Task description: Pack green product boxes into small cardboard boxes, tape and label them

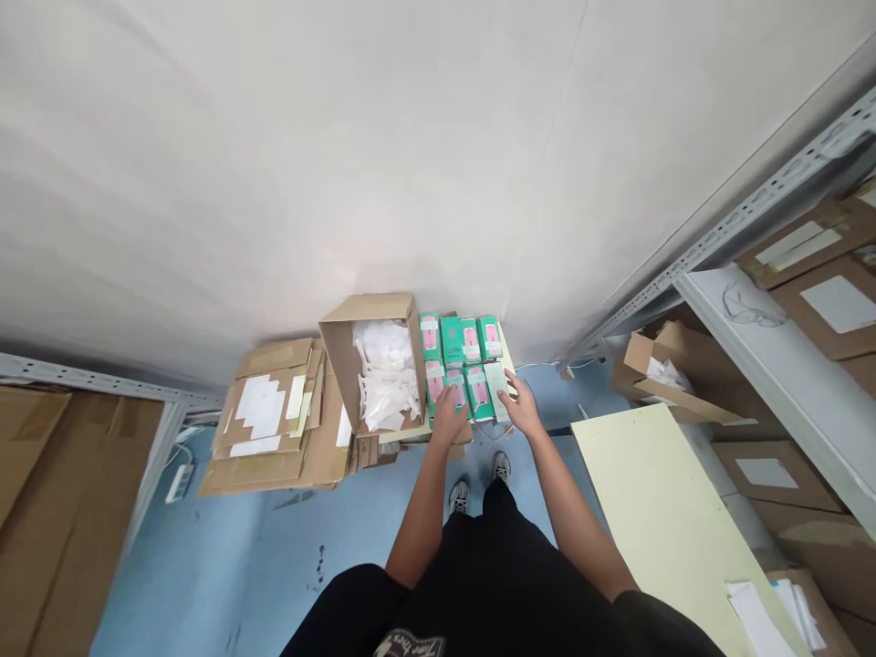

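Note:
Small green boxes with pink panels (478,392) stand in two rows on a narrow table against the wall. Over the front row is my left hand (450,418), its fingers stretched forward onto the box tops and holding nothing that I can see. At the right end of that row lies a pale green box (496,388) with a plain face. My right hand (522,408) grips its right side, thumb over the face and fingers along the edge. Left of the rows, an open cardboard carton (340,365) holds white plastic bags (388,374).
Flattened cardboard (274,465) with white labels is stacked at the left. A pale yellow table (636,484) with papers stands at the right. Shelving (787,338) with cartons lines the right side. A power strip (180,483) lies on the blue floor at the left.

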The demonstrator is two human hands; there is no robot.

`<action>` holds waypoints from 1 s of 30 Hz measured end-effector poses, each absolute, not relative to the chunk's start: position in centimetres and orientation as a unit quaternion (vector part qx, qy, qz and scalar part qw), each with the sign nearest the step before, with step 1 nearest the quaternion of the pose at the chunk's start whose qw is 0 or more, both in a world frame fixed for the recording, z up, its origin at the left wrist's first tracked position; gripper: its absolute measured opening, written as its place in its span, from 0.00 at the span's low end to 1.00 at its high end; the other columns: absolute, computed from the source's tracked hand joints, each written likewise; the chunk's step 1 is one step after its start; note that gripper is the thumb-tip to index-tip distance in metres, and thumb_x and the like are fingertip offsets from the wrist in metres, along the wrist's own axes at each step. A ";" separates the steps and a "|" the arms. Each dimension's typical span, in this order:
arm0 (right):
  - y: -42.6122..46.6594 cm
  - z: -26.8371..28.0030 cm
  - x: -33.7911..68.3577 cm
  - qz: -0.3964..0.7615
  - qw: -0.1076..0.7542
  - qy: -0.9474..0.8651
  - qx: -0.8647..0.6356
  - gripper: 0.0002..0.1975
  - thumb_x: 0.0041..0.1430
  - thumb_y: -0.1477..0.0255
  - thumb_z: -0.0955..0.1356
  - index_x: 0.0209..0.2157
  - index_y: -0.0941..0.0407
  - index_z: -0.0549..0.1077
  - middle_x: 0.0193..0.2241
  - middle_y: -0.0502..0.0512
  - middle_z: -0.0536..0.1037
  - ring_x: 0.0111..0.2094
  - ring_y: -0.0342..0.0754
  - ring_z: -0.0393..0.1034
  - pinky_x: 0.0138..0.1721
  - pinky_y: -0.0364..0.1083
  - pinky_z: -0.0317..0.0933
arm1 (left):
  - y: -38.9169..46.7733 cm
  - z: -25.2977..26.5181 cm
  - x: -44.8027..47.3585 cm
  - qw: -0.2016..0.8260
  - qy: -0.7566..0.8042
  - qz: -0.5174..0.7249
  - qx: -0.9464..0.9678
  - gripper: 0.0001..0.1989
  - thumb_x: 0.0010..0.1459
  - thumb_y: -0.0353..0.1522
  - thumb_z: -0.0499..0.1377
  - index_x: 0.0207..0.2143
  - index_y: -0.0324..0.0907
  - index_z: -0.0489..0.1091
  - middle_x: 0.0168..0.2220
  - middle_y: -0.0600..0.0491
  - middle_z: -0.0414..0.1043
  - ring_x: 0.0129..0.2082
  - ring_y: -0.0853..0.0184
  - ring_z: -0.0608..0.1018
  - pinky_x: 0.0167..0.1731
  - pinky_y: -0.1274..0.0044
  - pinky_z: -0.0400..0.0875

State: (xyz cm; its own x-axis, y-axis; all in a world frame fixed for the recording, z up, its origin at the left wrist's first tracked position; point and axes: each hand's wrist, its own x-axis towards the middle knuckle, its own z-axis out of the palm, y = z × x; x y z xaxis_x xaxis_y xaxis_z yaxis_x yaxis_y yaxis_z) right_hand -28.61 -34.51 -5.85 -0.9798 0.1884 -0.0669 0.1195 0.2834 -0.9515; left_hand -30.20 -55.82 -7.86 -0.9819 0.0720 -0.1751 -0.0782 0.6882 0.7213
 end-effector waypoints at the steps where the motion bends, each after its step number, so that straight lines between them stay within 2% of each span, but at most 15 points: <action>1: -34.4 -6.6 -29.0 0.594 0.014 -0.799 -0.095 0.33 0.60 0.62 0.68 0.67 0.47 0.67 0.67 0.58 0.68 0.63 0.59 0.67 0.57 0.58 0.69 | -55.6 -8.9 -30.4 0.113 0.920 0.375 -0.025 0.32 0.62 0.34 0.57 0.68 0.36 0.62 0.70 0.38 0.59 0.72 0.50 0.59 0.71 0.61 0.53; 6: -33.9 -9.7 -31.9 0.601 -0.068 -0.792 -0.079 0.33 0.58 0.64 0.69 0.66 0.47 0.68 0.66 0.57 0.69 0.62 0.59 0.68 0.56 0.58 0.69 | -55.8 -12.1 -30.4 0.110 0.928 0.343 -0.094 0.34 0.57 0.34 0.61 0.66 0.35 0.64 0.71 0.35 0.58 0.73 0.45 0.55 0.69 0.55 0.53; 12: -30.5 -13.7 -34.9 0.585 -0.077 -0.803 -0.086 0.33 0.56 0.66 0.70 0.64 0.48 0.70 0.63 0.56 0.73 0.63 0.57 0.67 0.62 0.60 0.64 | -53.4 -13.1 -30.4 0.046 0.921 0.378 -0.076 0.29 0.57 0.32 0.59 0.62 0.37 0.69 0.68 0.36 0.63 0.72 0.49 0.60 0.69 0.54 0.54; 17: -27.4 -17.1 -35.5 0.580 -0.109 -0.798 -0.125 0.33 0.52 0.67 0.71 0.61 0.52 0.73 0.59 0.59 0.76 0.58 0.57 0.71 0.63 0.59 0.63 | -46.6 -14.6 -32.1 0.160 0.868 0.466 -0.058 0.29 0.57 0.33 0.62 0.62 0.38 0.70 0.62 0.39 0.72 0.64 0.52 0.71 0.66 0.59 0.62; 22: -26.8 -20.3 -34.1 0.591 -0.154 -0.768 -0.196 0.34 0.49 0.66 0.72 0.59 0.55 0.74 0.54 0.62 0.79 0.51 0.56 0.76 0.56 0.60 0.68 | -42.3 -16.3 -33.0 0.200 0.862 0.451 -0.115 0.31 0.55 0.28 0.63 0.62 0.34 0.69 0.63 0.37 0.70 0.66 0.52 0.69 0.67 0.62 0.60; 25: -27.4 -21.6 -32.7 0.619 -0.172 -0.739 -0.203 0.34 0.48 0.64 0.72 0.59 0.56 0.74 0.49 0.61 0.82 0.47 0.56 0.77 0.51 0.60 0.71 | -41.8 -16.9 -33.0 0.223 0.853 0.451 -0.136 0.28 0.57 0.28 0.61 0.62 0.34 0.69 0.62 0.36 0.71 0.61 0.53 0.74 0.63 0.64 0.65; 30: -28.5 -21.8 -31.6 0.649 -0.136 -0.730 -0.165 0.33 0.49 0.64 0.70 0.60 0.51 0.73 0.48 0.55 0.82 0.47 0.55 0.77 0.49 0.59 0.72 | -41.6 -17.5 -32.9 0.270 0.860 0.414 -0.129 0.23 0.58 0.28 0.63 0.56 0.36 0.73 0.56 0.39 0.75 0.56 0.54 0.76 0.59 0.67 0.67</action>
State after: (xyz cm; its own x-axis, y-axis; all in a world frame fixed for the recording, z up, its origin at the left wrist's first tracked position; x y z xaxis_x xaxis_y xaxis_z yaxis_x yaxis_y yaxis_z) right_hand -31.58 -28.47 -21.82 -0.9087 0.0649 -0.4125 0.4172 0.1041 -0.9028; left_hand -32.86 -41.61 -17.49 -0.8211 0.0018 -0.5708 -0.4448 0.6246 0.6419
